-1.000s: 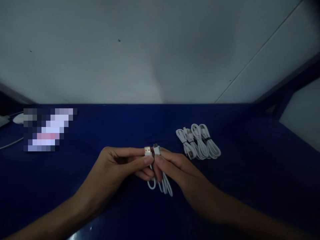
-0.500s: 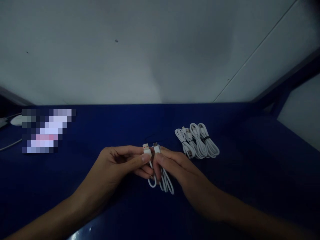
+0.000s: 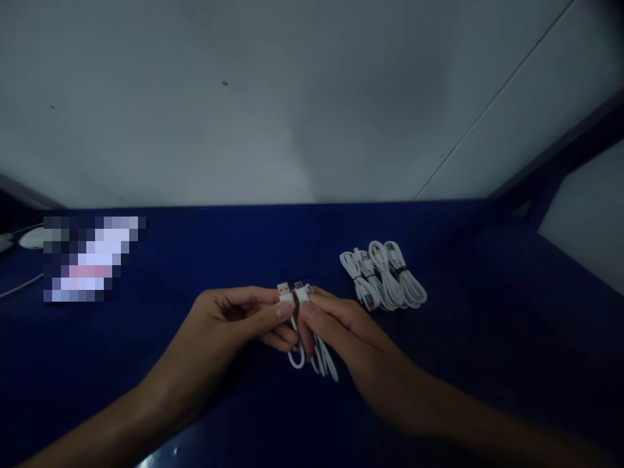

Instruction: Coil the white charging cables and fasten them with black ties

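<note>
Between my two hands is a white USB cable [image 3: 325, 359], its length folded into loops that hang below my fingers. My left hand [image 3: 234, 322] pinches the larger USB plug [image 3: 285, 292] between thumb and forefinger, metal end pointing up. Beside it, my right hand [image 3: 346, 331] grips the smaller plug [image 3: 301, 292] at the other end, together with the looped cord. The two plugs stand side by side with a narrow gap. Part of the cord is hidden behind my fingers.
Several bundled white cables [image 3: 385, 276] with dark ties lie in a row to the right on the blue table [image 3: 234, 244]. At left are a pixelated bright-screened object [image 3: 102, 253], a white rounded object [image 3: 34, 238] and a cord. A pale wall [image 3: 292, 117] rises behind.
The smaller plug in my right hand has shifted slightly left, closer to the larger plug, and a bit of loop shows behind it. My left hand keeps its pinch.
</note>
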Demonstrator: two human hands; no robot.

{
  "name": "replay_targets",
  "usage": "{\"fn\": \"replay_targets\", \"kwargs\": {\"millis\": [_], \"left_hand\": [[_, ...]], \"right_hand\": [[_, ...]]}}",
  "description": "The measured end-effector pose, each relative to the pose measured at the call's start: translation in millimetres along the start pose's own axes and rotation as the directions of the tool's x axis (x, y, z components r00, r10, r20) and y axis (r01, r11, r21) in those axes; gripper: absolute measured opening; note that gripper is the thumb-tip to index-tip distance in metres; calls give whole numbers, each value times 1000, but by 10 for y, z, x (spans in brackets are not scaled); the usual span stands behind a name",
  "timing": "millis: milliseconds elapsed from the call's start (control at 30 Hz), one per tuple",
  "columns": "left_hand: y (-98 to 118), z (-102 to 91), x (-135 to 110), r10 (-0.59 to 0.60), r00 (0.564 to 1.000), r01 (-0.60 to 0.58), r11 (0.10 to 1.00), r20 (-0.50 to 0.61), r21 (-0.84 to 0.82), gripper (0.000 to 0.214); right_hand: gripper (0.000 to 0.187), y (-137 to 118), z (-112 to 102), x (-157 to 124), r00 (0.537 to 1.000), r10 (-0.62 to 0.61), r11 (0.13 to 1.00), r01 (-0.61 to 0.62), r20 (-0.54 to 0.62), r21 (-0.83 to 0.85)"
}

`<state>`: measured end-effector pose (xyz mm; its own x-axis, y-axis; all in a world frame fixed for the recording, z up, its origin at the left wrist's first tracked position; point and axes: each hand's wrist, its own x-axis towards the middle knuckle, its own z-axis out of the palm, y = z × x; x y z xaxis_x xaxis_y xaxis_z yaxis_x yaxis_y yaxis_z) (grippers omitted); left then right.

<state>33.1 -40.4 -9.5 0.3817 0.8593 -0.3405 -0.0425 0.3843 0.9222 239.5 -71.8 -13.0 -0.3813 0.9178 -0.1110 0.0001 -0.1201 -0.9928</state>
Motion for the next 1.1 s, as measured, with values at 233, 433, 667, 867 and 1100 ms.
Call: {"fn": "replay_targets", "kwargs": {"millis": [233,433,667,867,1100], "left_hand": [[-1,17,0,-8,1000,8,1000,-7,-9,13],[0,22,7,-12,1000,12,1000,-6,-14,13],[12,32,-9,-20,1000,20,1000,-9,-13,13],[18,34,3,-22,1000,22,1000,-9,-10,13],[16,28,1,-30,1000,30,1000,-7,1,14]], "right_hand": [[45,15,-1,-8,1000,12,1000,-12,-1,-22],[45,21,-1,0,1000,-8,1000,8,-2,6],[46,3,3,-4,1000,-14,1000,14,9,-11],[44,4,13,-7,1000,-26,1000,26,12,18],[45,22,5,1,999,-36,999,36,14,-1]]}}
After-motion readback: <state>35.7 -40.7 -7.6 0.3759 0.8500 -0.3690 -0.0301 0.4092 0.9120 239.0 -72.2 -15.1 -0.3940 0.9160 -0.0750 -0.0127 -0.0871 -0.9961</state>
